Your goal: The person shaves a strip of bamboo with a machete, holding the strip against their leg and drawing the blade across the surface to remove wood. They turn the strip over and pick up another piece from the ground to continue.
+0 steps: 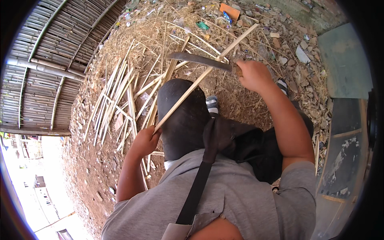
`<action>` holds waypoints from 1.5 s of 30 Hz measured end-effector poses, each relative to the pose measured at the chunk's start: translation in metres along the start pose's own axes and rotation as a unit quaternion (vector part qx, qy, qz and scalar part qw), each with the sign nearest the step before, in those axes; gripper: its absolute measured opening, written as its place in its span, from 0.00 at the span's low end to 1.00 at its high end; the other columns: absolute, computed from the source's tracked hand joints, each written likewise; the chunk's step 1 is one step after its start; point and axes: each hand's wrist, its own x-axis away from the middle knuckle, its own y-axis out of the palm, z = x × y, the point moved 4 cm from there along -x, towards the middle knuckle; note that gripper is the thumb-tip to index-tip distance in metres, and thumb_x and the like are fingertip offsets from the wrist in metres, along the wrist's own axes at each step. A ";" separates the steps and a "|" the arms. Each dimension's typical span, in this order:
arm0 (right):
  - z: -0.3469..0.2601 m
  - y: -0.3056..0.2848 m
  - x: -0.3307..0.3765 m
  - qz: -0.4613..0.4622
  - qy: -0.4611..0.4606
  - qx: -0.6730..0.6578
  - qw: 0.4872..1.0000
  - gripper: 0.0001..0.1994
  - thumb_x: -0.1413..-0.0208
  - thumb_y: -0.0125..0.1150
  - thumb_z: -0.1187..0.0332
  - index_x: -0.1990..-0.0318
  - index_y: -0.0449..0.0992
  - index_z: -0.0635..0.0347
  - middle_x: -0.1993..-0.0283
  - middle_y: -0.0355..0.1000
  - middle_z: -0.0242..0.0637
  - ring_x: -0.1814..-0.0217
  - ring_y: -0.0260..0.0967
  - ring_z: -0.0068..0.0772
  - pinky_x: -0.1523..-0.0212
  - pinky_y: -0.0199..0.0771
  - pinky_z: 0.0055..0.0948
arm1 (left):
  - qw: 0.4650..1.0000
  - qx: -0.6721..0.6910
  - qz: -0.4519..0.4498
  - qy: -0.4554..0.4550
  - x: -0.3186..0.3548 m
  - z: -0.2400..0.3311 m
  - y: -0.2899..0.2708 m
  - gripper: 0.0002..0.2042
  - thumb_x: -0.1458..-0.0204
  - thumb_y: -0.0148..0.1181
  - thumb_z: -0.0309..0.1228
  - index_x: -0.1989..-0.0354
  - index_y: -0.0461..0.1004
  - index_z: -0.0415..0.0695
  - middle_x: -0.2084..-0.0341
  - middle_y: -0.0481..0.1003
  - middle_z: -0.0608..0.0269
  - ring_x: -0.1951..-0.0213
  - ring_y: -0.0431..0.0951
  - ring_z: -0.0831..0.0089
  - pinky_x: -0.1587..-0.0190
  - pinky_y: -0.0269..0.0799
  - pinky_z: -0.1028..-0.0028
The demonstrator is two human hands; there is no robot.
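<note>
My left hand is closed round the near end of a long pale bamboo strip. The strip slants up and away to the right, passing over my dark-trousered knee. In my closed right hand is the handle of a machete with a dark, slightly curved blade. Its blade points left and crosses the strip beyond the knee; whether the edge bites into it I cannot tell.
Many split bamboo strips lie in a loose pile on the ground to my left. A woven bamboo wall stands at the far left. Rubble and litter cover the ground ahead, and grey panels line the right side.
</note>
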 end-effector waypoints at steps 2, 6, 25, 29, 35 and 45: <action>0.003 0.000 0.000 0.010 -0.004 0.011 1.000 0.12 0.52 0.65 0.69 0.58 0.77 0.56 0.64 0.78 0.46 0.59 0.79 0.54 0.56 0.78 0.50 | 1.000 -0.016 0.004 0.015 -0.004 0.001 0.000 0.18 0.35 0.56 0.42 0.64 0.72 0.36 0.72 0.76 0.36 0.63 0.77 0.35 0.61 0.70 0.49; 0.005 0.002 0.001 0.016 -0.015 -0.018 1.000 0.12 0.52 0.66 0.68 0.58 0.77 0.56 0.65 0.78 0.44 0.59 0.79 0.51 0.57 0.78 0.49 | 0.999 -0.025 0.038 0.019 0.001 0.001 0.001 0.18 0.35 0.57 0.43 0.60 0.71 0.37 0.73 0.77 0.36 0.64 0.79 0.36 0.62 0.71 0.50; -0.027 -0.003 0.012 -0.083 -0.081 -0.078 0.990 0.14 0.48 0.71 0.59 0.63 0.76 0.57 0.68 0.77 0.45 0.61 0.77 0.54 0.61 0.75 0.50 | 0.992 -0.050 0.105 0.051 0.002 0.009 -0.006 0.18 0.31 0.50 0.44 0.66 0.68 0.40 0.79 0.74 0.40 0.72 0.76 0.36 0.69 0.69 0.45; -0.030 0.006 0.004 -0.107 -0.115 -0.084 0.984 0.13 0.48 0.70 0.59 0.62 0.77 0.57 0.68 0.77 0.46 0.62 0.77 0.53 0.61 0.75 0.49 | 0.994 -0.033 0.074 0.075 0.003 0.003 -0.009 0.21 0.31 0.48 0.45 0.70 0.69 0.38 0.79 0.74 0.38 0.70 0.76 0.34 0.67 0.69 0.45; 0.012 0.006 -0.005 -0.132 0.080 -0.117 0.981 0.12 0.48 0.66 0.64 0.58 0.80 0.57 0.60 0.79 0.46 0.56 0.79 0.51 0.55 0.78 0.47 | 0.994 -0.068 0.056 0.068 -0.003 0.015 -0.017 0.22 0.31 0.48 0.46 0.68 0.70 0.38 0.78 0.74 0.36 0.69 0.75 0.33 0.66 0.68 0.44; 0.108 0.014 -0.014 0.021 0.239 -0.138 0.961 0.15 0.45 0.61 0.67 0.50 0.80 0.60 0.57 0.80 0.51 0.54 0.79 0.51 0.53 0.77 0.46 | 0.998 -0.024 0.023 0.057 0.000 -0.003 -0.018 0.20 0.31 0.49 0.43 0.66 0.72 0.37 0.78 0.74 0.40 0.71 0.75 0.38 0.66 0.68 0.50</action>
